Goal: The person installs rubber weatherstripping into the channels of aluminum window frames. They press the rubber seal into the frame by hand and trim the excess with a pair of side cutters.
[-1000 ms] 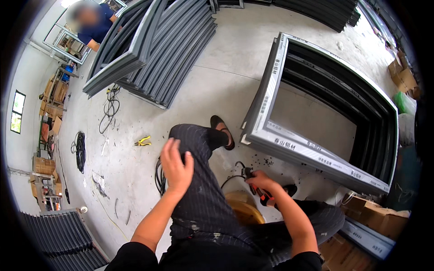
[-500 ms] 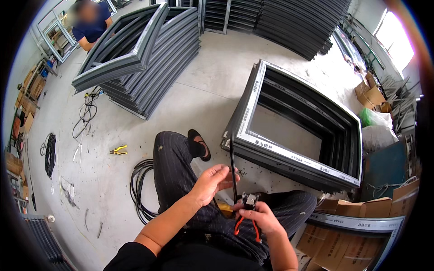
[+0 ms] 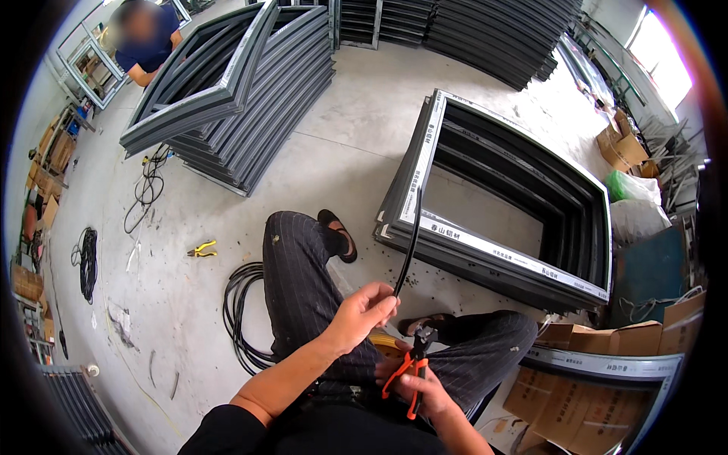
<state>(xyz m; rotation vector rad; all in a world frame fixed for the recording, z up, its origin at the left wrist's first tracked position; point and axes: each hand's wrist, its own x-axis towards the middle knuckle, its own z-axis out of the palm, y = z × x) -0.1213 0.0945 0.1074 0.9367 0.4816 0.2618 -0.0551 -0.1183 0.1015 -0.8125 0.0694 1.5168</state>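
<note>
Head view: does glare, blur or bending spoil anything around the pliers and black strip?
In the head view, the pliers and black strip read clearly; the window at upper right is blown out, purple-fringed; the co-worker at upper left has a blurred head; the frame at lower right looks bowed.
</note>
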